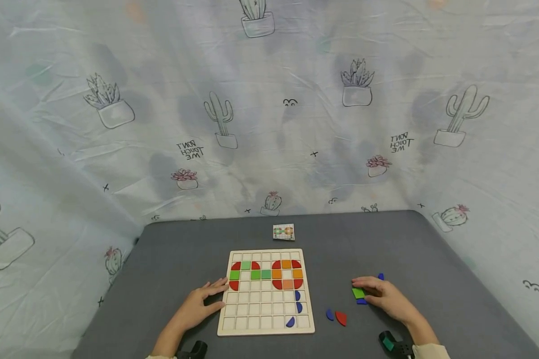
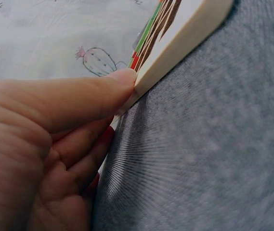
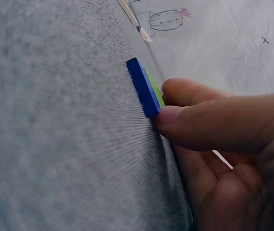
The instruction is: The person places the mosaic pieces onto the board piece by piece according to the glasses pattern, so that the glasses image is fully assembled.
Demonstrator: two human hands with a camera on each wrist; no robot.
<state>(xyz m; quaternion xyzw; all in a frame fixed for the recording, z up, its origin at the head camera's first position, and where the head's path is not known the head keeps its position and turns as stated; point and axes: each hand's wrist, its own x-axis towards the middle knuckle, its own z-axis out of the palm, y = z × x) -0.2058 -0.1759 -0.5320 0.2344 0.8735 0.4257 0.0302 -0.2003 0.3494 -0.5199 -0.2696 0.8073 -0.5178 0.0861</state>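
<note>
A pale wooden grid board (image 1: pixel 253 324) lies on the table with red, green and orange pieces set in its upper rows. My left hand (image 1: pixel 195 306) rests at its left side, fingers extended; in the left wrist view the thumb (image 2: pixel 103 94) touches the board's edge. To the right of the board, my right hand (image 1: pixel 391 299) pinches a green square tile (image 1: pixel 358 293) between thumb and fingers. A blue piece (image 3: pixel 142 89) lies against the tile by the thumb tip; the hand hides part of both.
Blue rounded pieces (image 1: pixel 290 322) lie loose on the board's lower right. A blue piece (image 1: pixel 330 314) and a red quarter-circle (image 1: pixel 341 318) lie between board and right hand. Another blue piece (image 1: pixel 381 276) is behind that hand. A small pattern card (image 1: pixel 283 232) lies beyond the board.
</note>
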